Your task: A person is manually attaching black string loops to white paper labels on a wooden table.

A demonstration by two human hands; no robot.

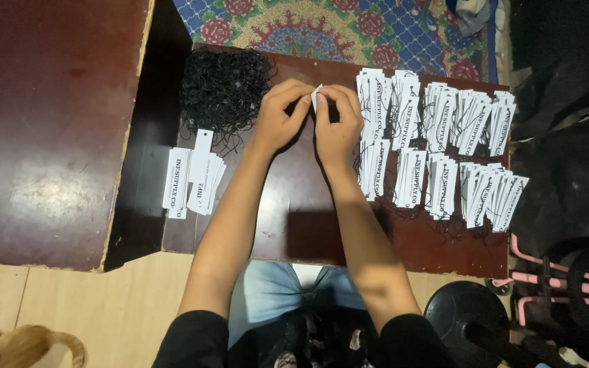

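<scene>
While both hands meet mid-table, left hand (279,117) and right hand (337,123) pinch one small white tag (316,95) by its edges — light, thin card, bends easily. Black string pile (225,87) lies left, unstrung tags (193,174) beside it, finished rows (444,146) crowd right.

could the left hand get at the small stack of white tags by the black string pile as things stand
Probably yes: the small stack of tags lies uncovered just beside the left hand, nothing between, though its fingers now pinch a white tag.
</scene>
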